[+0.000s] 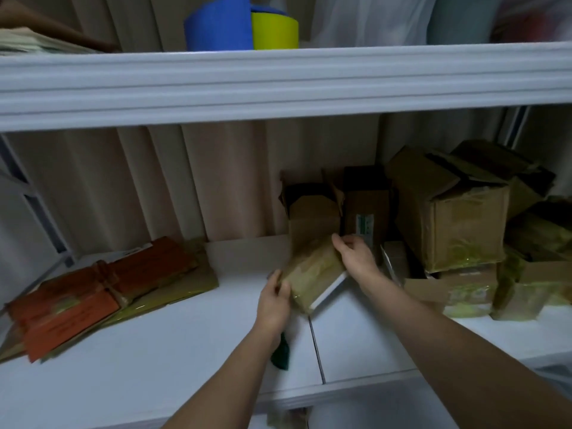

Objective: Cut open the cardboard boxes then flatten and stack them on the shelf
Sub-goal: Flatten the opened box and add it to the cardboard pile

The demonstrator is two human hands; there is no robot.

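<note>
While it lay tilted on the shelf (185,335), the small taped box (312,274) was gripped at 2 opposite ends by the left hand (274,300) and right hand (356,258); it was judged light, stiff and tape-slick, best held by its edges.

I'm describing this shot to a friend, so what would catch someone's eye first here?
Most likely the two hands at the centre of the white shelf: the left hand and right hand grip a small taped cardboard box between them. Next, the flattened orange-red cardboard stack lying at the left, and the heap of unflattened boxes piled at the right. Up top sit blue and yellow rolls.
</note>
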